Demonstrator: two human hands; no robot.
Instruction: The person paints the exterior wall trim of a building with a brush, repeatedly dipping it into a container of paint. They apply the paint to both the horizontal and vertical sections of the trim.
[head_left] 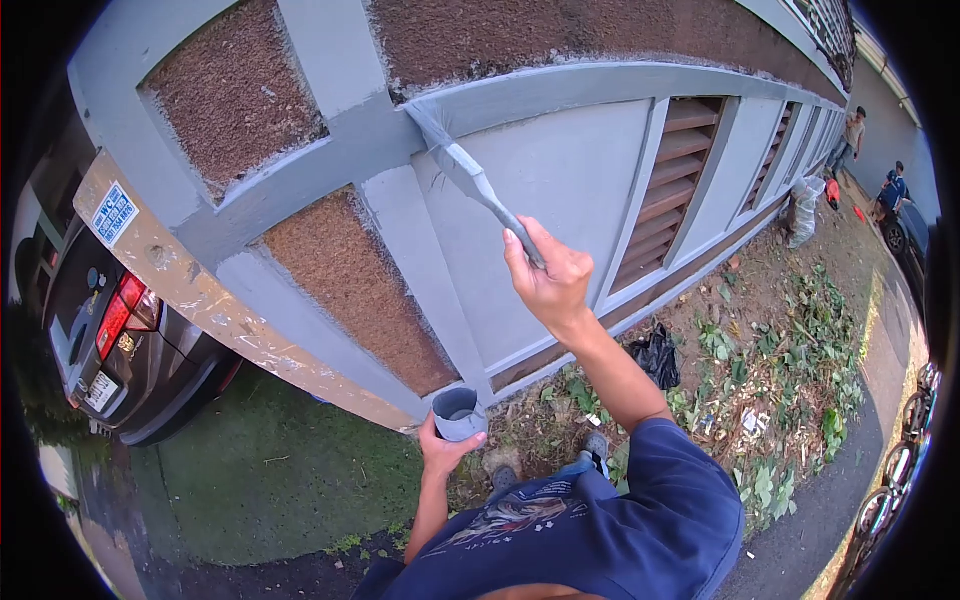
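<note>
My right hand (555, 280) is closed around the handle of a paintbrush (470, 178), arm stretched up toward the wall. The brush's grey-coated bristles touch the grey-painted band of the wall (560, 92), just right of where it meets an upright strip. Lower down, my left hand (440, 452) grips a small grey paint cup (459, 416) near the foot of the wall. The cup's open top faces up, and some grey paint shows inside. Rough brown panels (345, 290) sit between the grey strips, with grey paint along their edges.
A brown board (230, 305) edges the wall at left, beyond which a dark car (125, 340) is parked. Leaves and debris (770, 410) and a black plastic bag (655, 356) lie along the wall's base. Two people (850, 140) are far right, near bicycles (885, 500).
</note>
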